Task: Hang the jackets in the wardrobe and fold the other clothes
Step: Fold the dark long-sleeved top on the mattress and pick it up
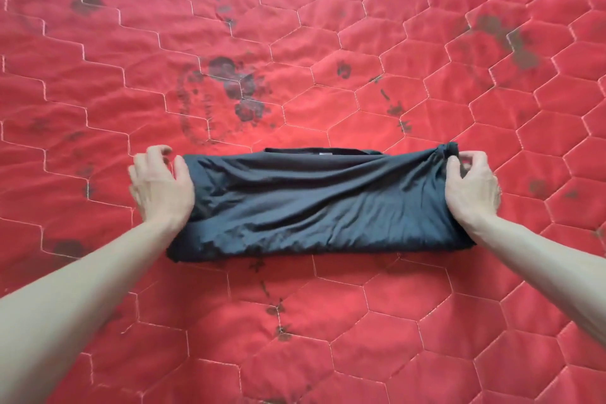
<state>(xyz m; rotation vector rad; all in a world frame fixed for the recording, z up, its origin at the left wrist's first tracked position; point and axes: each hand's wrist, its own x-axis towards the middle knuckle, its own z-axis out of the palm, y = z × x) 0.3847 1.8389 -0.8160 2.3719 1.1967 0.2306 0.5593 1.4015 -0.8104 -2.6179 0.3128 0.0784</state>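
A black garment (321,203) lies folded into a wide flat band on the red quilted bed cover (328,338), with a collar edge showing along its far side. My left hand (160,184) is at the band's left end; its thumb touches the cloth and its curled fingers are lifted off it. My right hand (472,184) pinches the bunched far right corner of the garment between thumb and fingers.
The red cover with white hexagon stitching fills the whole view and carries dark printed blotches (236,88). No other clothes, hangers or furniture are in view.
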